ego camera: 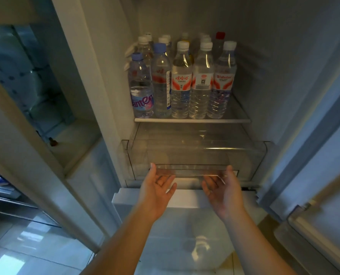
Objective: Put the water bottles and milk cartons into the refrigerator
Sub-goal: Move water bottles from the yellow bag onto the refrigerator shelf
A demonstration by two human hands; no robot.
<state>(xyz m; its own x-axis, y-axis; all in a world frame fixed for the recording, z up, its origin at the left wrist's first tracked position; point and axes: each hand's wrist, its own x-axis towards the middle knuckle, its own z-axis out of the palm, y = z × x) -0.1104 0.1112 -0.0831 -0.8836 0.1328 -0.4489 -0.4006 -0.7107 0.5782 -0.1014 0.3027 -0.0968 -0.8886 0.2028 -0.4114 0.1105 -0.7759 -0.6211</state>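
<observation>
Several clear water bottles (182, 80) stand upright in rows on the glass shelf (193, 120) inside the open refrigerator. Most have white caps, two at the left have blue caps, and one at the back has a red cap. Below the shelf sits a clear plastic drawer (195, 151), pulled slightly forward. My left hand (157, 192) and my right hand (222, 192) are palm up just under the drawer's front handle (191, 171). The fingers are relaxed and the thumbs reach up to the handle's ends. Neither hand holds a bottle. No milk carton is in view.
The refrigerator's left door (26, 108) stands open with door bins. The right door (323, 175) is open at the right edge. A white lower drawer front (185, 201) lies under my hands. Shiny tiled floor (26, 251) shows at the lower left.
</observation>
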